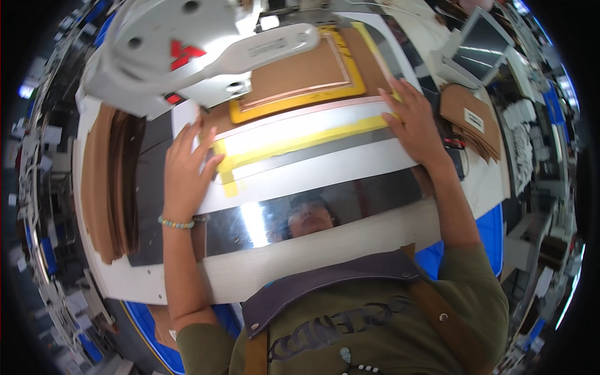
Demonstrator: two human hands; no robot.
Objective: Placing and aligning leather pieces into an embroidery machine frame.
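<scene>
Pale desk (350, 249) fills the middle of a busy workroom, with a sewing machine head (169, 56) over its far left side and a stack of brown pieces (103, 187) along its left edge. On a white sheet (312, 156) lies a flat board (300, 131) edged with yellow tape (300, 145); beyond that, a brown panel (269, 90) sits under a yellow frame (359, 81). Left hand (184, 172) and right hand (414, 125) rest at opposite ends of the board, which lies between them. Their fingers are loosely spread, thumbs inward near the tape's ends; whether they pinch the edges or merely press, I can't really tell.
</scene>
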